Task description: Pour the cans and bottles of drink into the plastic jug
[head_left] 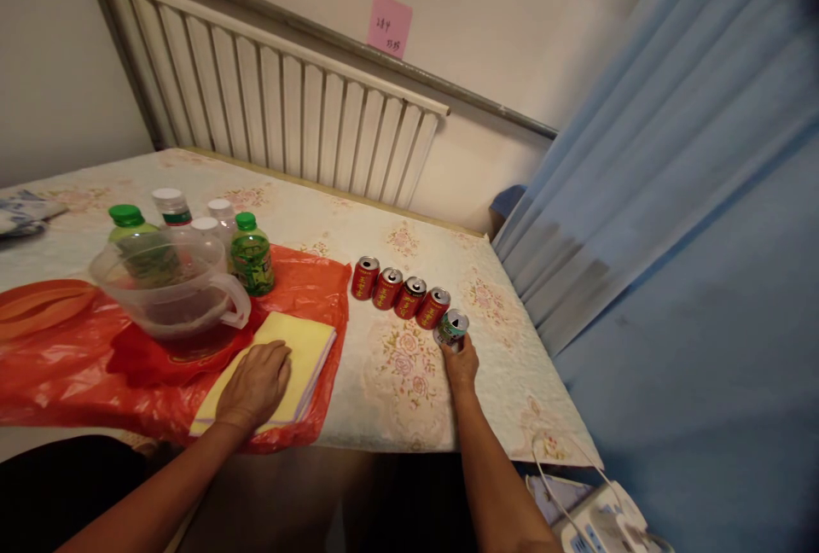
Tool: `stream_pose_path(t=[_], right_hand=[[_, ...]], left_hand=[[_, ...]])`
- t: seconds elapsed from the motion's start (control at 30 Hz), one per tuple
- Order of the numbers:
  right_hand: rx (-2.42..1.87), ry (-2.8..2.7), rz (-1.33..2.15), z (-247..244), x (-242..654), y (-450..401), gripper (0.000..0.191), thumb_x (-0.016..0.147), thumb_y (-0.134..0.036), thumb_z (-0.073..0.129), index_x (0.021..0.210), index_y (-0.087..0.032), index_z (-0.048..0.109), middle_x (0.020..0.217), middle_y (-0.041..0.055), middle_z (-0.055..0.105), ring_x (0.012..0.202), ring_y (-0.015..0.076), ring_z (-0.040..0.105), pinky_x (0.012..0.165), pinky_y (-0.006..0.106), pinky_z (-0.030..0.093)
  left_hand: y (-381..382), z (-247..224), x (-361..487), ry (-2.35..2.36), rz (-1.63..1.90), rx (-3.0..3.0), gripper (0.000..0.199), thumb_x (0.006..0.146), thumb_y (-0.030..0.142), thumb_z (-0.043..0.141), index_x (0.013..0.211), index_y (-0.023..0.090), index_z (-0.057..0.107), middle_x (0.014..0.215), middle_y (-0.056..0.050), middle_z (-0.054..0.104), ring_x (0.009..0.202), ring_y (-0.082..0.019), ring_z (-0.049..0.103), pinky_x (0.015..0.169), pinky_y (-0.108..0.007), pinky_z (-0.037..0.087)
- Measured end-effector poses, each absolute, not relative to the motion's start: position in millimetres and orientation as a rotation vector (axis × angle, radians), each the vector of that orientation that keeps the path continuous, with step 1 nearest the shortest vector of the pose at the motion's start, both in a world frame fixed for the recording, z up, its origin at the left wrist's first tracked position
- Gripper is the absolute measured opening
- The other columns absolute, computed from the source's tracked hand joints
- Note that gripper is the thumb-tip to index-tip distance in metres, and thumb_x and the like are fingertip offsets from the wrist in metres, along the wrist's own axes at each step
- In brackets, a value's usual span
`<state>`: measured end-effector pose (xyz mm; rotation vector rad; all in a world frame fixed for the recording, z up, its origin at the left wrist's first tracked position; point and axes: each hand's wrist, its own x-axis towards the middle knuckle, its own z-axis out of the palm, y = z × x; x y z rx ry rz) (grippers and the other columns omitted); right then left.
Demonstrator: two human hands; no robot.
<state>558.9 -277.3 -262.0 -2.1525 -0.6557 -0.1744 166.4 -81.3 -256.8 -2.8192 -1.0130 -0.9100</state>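
Observation:
My left hand (254, 387) lies flat on a folded yellow stack (300, 340), cloths or paper, with its fingers stretched out. Around a green and silver drink can (451, 328) my right hand (461, 362) has its fingers and thumb closed. That can stands at the near right end of a slanting row. Beside it are several upright red cans, among them the nearest red can (433, 309) and the farthest red can (365, 278). Their tops show, and the green can's top has a dark opening.
Red plastic sheeting (307, 280) lies under a clear pitcher (172, 297) and the yellow stack. Several capped bottles, including a green bottle (252, 259), stand behind the pitcher. A blue curtain (640, 195) hangs at the right. A white power strip (605, 523) sits below the table edge.

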Motion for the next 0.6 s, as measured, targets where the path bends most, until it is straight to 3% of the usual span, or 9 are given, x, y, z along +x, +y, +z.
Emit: stream_pose_path(t=[0.6], right_hand=[[-2.158, -0.666, -0.185, -259.6, 557.4, -277.0, 0.047, 0.071, -0.038, 0.066, 0.113, -0.018, 0.066, 0.099, 0.0109, 0.074, 0.089, 0.0282, 0.066, 0.075, 0.032, 0.046]], left_hand=[[-81.5, -256.7, 166.2, -1.028, -0.902, -2.822, 0.025, 0.094, 0.028, 0.045, 0.107, 0.017, 0.063, 0.115, -0.014, 0.066, 0.107, -0.030, 0.059, 0.094, -0.046, 0.048]])
